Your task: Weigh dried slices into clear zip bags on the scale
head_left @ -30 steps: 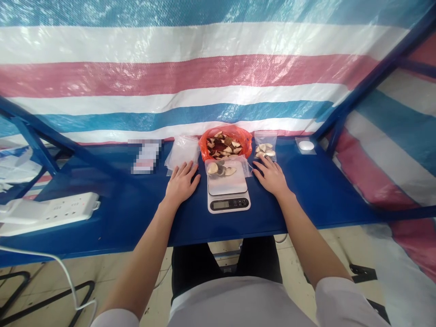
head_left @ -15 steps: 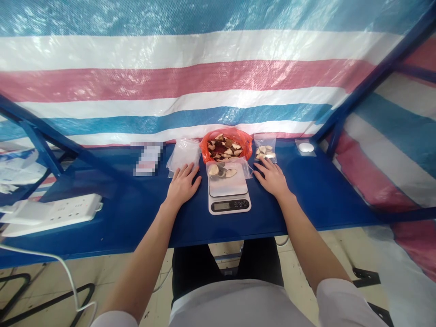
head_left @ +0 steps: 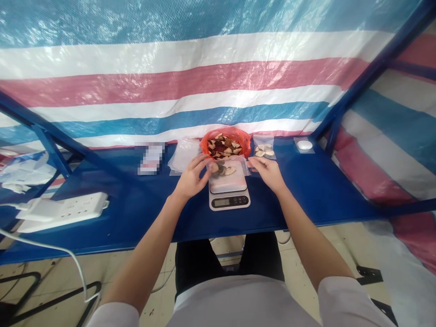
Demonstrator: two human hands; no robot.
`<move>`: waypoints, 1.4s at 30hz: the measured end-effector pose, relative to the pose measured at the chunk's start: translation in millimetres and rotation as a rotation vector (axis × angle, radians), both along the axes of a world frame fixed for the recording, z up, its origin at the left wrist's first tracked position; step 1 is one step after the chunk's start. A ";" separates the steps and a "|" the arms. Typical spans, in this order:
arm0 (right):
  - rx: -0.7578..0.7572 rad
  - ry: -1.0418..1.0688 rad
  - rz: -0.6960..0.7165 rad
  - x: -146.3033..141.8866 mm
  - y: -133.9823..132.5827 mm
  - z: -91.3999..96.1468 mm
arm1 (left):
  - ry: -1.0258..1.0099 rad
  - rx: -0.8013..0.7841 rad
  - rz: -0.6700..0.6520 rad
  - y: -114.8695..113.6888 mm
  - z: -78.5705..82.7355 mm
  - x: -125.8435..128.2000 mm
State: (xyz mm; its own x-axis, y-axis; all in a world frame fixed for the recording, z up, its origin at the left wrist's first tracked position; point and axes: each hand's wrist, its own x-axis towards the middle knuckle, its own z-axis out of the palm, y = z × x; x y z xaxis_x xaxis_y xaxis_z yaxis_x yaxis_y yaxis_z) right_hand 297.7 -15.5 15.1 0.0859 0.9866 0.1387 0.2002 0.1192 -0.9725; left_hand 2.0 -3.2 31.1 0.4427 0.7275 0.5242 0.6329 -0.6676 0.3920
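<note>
A clear plastic bag (head_left: 223, 171) with a few pale, dark-edged dried slices in it lies on the white kitchen scale (head_left: 230, 202). My left hand (head_left: 195, 178) has its fingertips closed on the bag's left end. At the opposite end, my right hand (head_left: 268, 171) pinches the bag's edge between thumb and fingers. Behind the scale sits an open red plastic bag (head_left: 247, 143) full of similar slices. Past my right hand lies a filled clear zip bag (head_left: 264, 147). A stack of empty clear bags (head_left: 184, 152) is beyond my left hand.
All this stands on a blue table (head_left: 136, 204). A white power strip (head_left: 68, 211) with a plugged-in cable is at the left. At the far right rests a small white rounded object (head_left: 304, 145) on a clear packet. Striped sheeting (head_left: 190, 86) hangs behind.
Both hands have lifted from the tabletop and moved inward to the bag on the scale. Their fingers have closed at its two ends.
</note>
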 end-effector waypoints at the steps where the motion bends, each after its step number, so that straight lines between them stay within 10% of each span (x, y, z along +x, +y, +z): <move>1: -0.027 0.026 0.007 -2.8 0.7 2.0 | 0.013 -0.013 -0.028 -0.2 2.8 4.9; 12: -0.087 0.051 0.128 -17.8 8.2 22.1 | 0.040 -0.148 -0.069 -5.6 2.9 18.6; 28: 0.156 -0.450 0.377 -63.8 21.6 112.7 | -0.243 -0.354 -0.073 18.3 30.1 44.8; 42: 0.069 -0.105 0.270 -20.7 69.3 81.9 | -0.638 -0.419 -0.020 26.3 22.9 25.6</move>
State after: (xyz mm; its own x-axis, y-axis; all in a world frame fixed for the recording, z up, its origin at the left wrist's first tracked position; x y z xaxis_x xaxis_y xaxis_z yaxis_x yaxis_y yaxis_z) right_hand 277.0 53.9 97.0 -0.1968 0.9597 0.2006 0.2517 0.2472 -0.9357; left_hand 27.6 23.0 54.0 0.1623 0.9168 0.3649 0.1884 -0.3918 0.9005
